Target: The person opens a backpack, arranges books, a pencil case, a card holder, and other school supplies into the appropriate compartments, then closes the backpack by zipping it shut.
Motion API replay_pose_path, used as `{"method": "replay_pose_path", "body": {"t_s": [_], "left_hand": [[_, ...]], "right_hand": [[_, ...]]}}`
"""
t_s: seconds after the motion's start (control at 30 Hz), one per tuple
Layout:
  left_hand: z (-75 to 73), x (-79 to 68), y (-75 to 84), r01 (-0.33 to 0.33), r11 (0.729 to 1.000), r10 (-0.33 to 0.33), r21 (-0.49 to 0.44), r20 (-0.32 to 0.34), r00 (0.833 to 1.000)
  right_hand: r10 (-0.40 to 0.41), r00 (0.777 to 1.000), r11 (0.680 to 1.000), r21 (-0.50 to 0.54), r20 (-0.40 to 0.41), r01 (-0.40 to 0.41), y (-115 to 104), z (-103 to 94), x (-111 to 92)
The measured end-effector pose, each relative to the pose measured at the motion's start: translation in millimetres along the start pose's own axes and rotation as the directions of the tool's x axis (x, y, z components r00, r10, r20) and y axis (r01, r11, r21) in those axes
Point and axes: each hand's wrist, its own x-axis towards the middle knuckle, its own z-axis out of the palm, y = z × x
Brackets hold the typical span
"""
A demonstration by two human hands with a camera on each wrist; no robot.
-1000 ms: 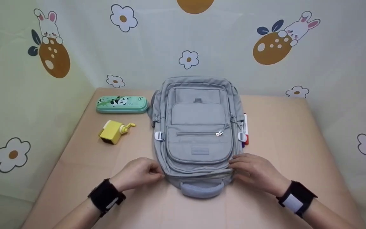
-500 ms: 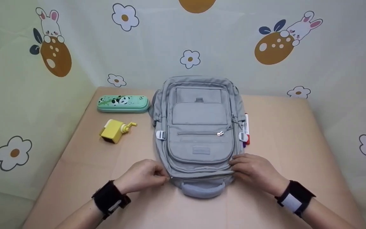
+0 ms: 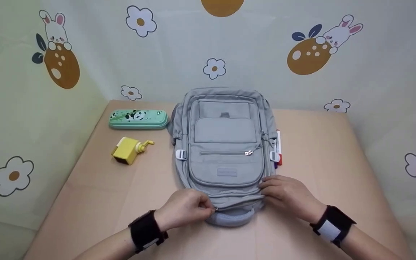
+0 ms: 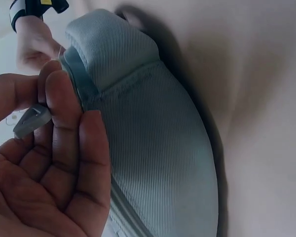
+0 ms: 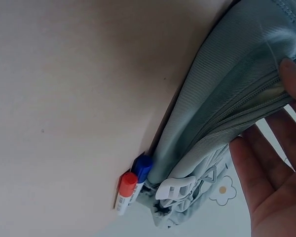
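Observation:
A grey backpack (image 3: 226, 130) lies on its back on the table, its carry handle (image 3: 231, 218) toward me. My left hand (image 3: 188, 207) pinches a zipper pull (image 4: 32, 121) at the top edge, just beside the handle. In the left wrist view the grey pull shows between thumb and curled fingers. My right hand (image 3: 289, 195) pinches the fabric edge of the main opening at the bag's right corner. There the right wrist view shows a zipper track (image 5: 237, 106) with its two sides apart between thumb and fingers.
A green panda pencil case (image 3: 138, 120) and a yellow crank pencil sharpener (image 3: 126, 150) stand left of the bag. A red-capped marker (image 5: 127, 186) and a blue-capped marker (image 5: 142, 168) lie along its right side. A patterned curtain (image 3: 172, 47) stands behind the table (image 3: 323, 151).
My left hand has moved right along the backpack's top edge with the zipper pull, from the left corner to the handle. The right hand has stayed at the right corner.

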Motion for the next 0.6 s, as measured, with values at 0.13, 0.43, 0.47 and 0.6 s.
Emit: {"method": "replay_pose_path", "body": {"t_s": [0.13, 0.43, 0.47, 0.6], "left_hand": [[3.3, 3.0, 1.0, 0.000, 1.000, 0.000, -0.005, 0.000, 1.000], [3.0, 2.0, -0.5, 0.005, 1.000, -0.005, -0.005, -0.008, 1.000], [3.0, 1.9, -0.4, 0.004, 1.000, -0.004, 0.001, -0.009, 1.000], [3.0, 1.6, -0.2, 0.002, 1.000, -0.002, 0.023, -0.004, 1.000]], "right_hand": [[0.006, 1.000, 1.000, 0.006, 0.005, -0.006, 0, -0.4, 0], [0.079, 0.997, 0.997, 0.011, -0.019, -0.079, 10, -6.8, -3], [0.082, 0.996, 0.997, 0.003, -0.036, -0.082, 13, -7.7, -4], [0.086, 0.993, 0.996, -0.010, -0.087, -0.087, 26, -9.3, -6]]}}
